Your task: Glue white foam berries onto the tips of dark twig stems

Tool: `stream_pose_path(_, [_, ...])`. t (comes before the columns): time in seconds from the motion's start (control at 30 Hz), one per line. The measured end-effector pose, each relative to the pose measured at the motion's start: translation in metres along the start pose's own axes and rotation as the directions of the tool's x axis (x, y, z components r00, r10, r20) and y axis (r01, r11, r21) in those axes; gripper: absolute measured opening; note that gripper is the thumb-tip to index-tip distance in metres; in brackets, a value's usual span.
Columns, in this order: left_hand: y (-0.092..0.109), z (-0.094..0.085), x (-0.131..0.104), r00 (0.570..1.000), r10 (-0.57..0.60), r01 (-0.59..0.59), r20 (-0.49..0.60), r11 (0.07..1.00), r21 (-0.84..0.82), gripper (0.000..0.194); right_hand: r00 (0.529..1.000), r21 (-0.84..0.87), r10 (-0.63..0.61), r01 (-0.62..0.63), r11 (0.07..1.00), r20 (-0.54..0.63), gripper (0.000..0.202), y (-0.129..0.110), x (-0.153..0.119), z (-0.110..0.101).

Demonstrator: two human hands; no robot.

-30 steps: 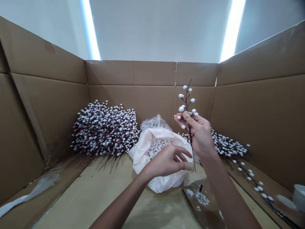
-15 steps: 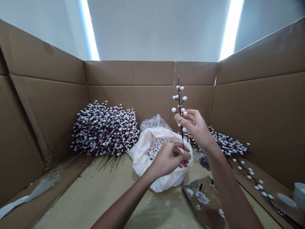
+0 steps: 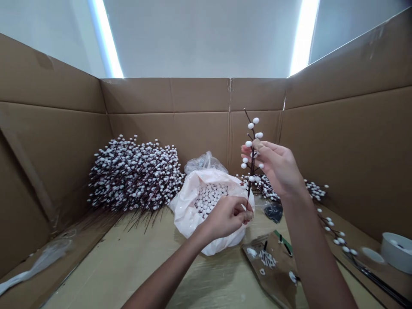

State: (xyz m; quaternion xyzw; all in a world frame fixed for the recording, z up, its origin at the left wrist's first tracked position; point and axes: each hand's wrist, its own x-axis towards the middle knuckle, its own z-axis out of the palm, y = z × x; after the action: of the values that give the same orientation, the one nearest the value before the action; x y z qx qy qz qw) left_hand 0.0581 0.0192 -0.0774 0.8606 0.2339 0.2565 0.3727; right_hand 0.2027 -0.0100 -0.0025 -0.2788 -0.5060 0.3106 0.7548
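Right hand [image 3: 273, 167]: grip clamped, thumb and fingers pinching the berry stem [image 3: 252, 166] in its upper half, tan wrap on the thumb tip. Left hand [image 3: 229, 216]: grip closed too, fingertips together on the stem's thin lower end. Stem is brown, near upright, top tilted slightly left from where I stand, white berries on its short twigs; held up in front of the white bag's right side.

White bag [image 3: 186, 221] sits open on the surface [image 3: 128, 268], white balls [image 3: 210, 198] inside. See-through bag [image 3: 206, 163] just behind. Right of the white bag, a dark packet [image 3: 273, 212]; nearer, a brown sheet [image 3: 278, 285] with white smears, partly hidden by the right forearm.

Further out: big berry bundle [image 3: 137, 176] at left, smaller bundle [image 3: 317, 190] at right, single spray [image 3: 337, 240] beside a white tub [image 3: 397, 253]. Plastic strip [image 3: 41, 262] far left. Cardboard walls [image 3: 196, 128] around three sides.
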Motion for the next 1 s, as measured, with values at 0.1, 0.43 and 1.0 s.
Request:
stream_pose_path(0.1, [-0.003, 0.0, 0.001, 0.999, 0.032, -0.028, -0.037, 0.993, 0.112, 0.011, 1.0, 0.04, -0.013, 0.013, 0.999, -0.007, 0.01, 0.001, -0.002, 0.005])
stream_pose_path(0.43, [-0.003, -0.008, 0.001, 0.999, 0.023, -0.036, 0.042, 0.94, 0.339, 0.018, 0.981, -0.02, -0.19, 0.19, 0.982, -0.047, 0.005, 0.015, -0.003, 0.016])
stream_pose_path(1.0, [-0.094, -0.034, 0.024, 0.977, -0.174, 0.112, 0.126, 0.911, 0.397, 0.022, 0.96, -0.236, -0.279, 0.276, 0.932, 0.022, 0.009, 0.011, -0.006, 0.015])
